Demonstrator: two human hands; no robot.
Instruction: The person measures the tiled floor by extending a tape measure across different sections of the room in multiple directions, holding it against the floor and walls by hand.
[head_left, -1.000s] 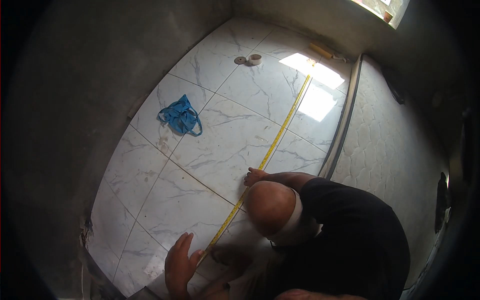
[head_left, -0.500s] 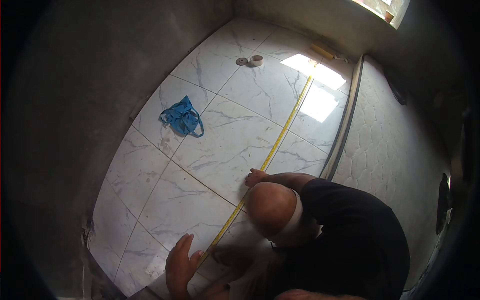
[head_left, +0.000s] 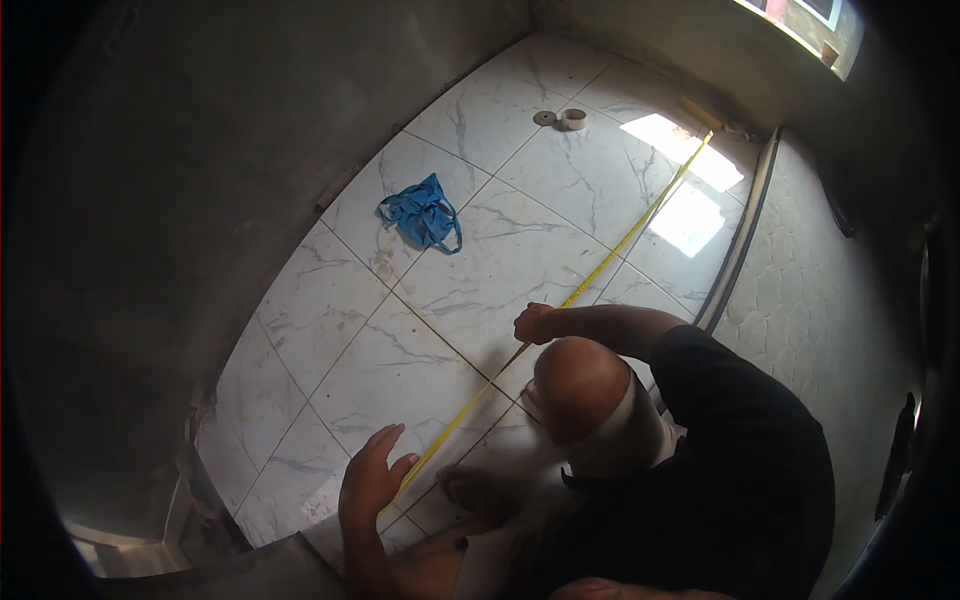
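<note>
A yellow measuring tape [head_left: 610, 262] runs diagonally over the white marbled floor tiles. My right hand [head_left: 534, 323] is closed around the middle of its blade, which looks raised off the floor there. At the lower left my left hand [head_left: 372, 474] is open, thumb apart from the fingers, beside the near end of the tape. Where the tape ends below that hand is hidden. My bent knee [head_left: 582, 388] is just below my right hand, and a foot in shadow lies near the tape.
A blue cloth bag [head_left: 420, 215] lies on the tiles at the left. Farther off are a grey disc [head_left: 544, 118] and a roll of tape [head_left: 573, 120]. A mattress [head_left: 785, 260] lies along the right. Bare walls [head_left: 200, 180] border the floor.
My right hand has closed on the tape and lifted it, twisting the blade. My left hand has shifted slightly up and right in view. The camera has turned, moving the floor items rightward.
</note>
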